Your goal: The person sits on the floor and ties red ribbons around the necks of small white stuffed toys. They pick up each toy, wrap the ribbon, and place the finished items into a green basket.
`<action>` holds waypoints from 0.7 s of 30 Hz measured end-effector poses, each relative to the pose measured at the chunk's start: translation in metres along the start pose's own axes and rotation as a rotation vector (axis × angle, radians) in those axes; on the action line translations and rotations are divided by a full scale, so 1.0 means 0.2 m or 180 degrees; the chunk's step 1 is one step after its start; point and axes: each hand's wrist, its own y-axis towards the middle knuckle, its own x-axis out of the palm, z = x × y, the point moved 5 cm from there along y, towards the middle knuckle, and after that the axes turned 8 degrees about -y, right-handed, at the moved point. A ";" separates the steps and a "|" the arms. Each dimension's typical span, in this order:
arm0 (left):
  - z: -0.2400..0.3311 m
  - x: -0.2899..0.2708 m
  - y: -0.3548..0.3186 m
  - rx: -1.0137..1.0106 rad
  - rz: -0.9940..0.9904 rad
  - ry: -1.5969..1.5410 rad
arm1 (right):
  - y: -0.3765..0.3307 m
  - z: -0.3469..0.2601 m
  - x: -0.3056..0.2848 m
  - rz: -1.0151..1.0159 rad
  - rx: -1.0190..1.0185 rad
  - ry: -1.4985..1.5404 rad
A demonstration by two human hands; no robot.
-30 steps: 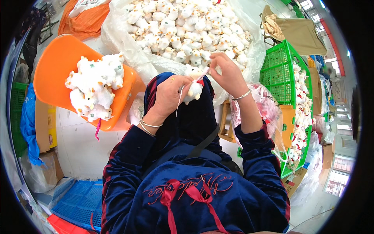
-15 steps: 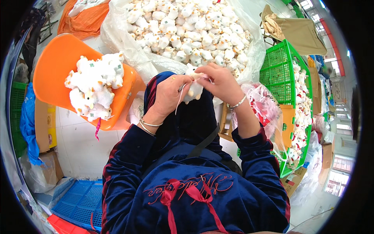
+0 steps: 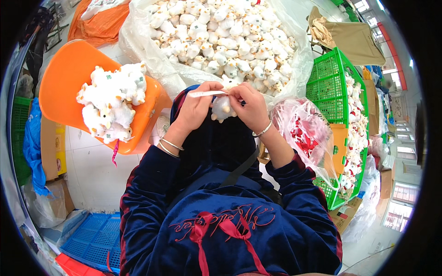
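Observation:
A small white plush animal (image 3: 222, 110) rests above my lap, its head up and away from me. A narrow pale ribbon (image 3: 208, 93) runs across its neck. My left hand (image 3: 195, 108) is closed, with the ribbon stretched across the top of its fingers and thumb. On the toy's other side, my right hand (image 3: 252, 106) pinches the ribbon close to the neck. Both sets of fingertips nearly meet there, and whether the ribbon is knotted is too small to tell.
Beyond my knees lies a big clear bag (image 3: 152, 64) of white plush toys. An orange chair (image 3: 60, 87) at left bears several more. To the right stand a clear bag of red pieces (image 3: 304, 133) and a green crate (image 3: 326, 76) of toys with red trim. A blue crate (image 3: 94, 239) sits lower left.
The ribbon end that hung down beside the toy is now drawn out sideways over my left hand. My right hand has come down and in toward the toy's neck.

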 end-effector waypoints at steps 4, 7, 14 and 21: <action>-0.01 -0.02 0.04 -0.0459 -0.0167 -0.0586 | -0.02 0.00 0.01 0.0087 -0.0056 0.0140; -0.02 -0.02 0.07 -0.0796 -0.0208 -0.0318 | -0.02 0.00 0.01 0.0150 -0.0152 0.0165; -0.01 0.02 0.08 -0.0428 -0.0419 0.0230 | -0.04 0.03 0.01 0.0180 -0.0014 0.0199; -0.03 0.01 0.08 -0.0381 -0.0506 0.0350 | -0.07 0.05 0.02 0.0136 0.0774 0.0433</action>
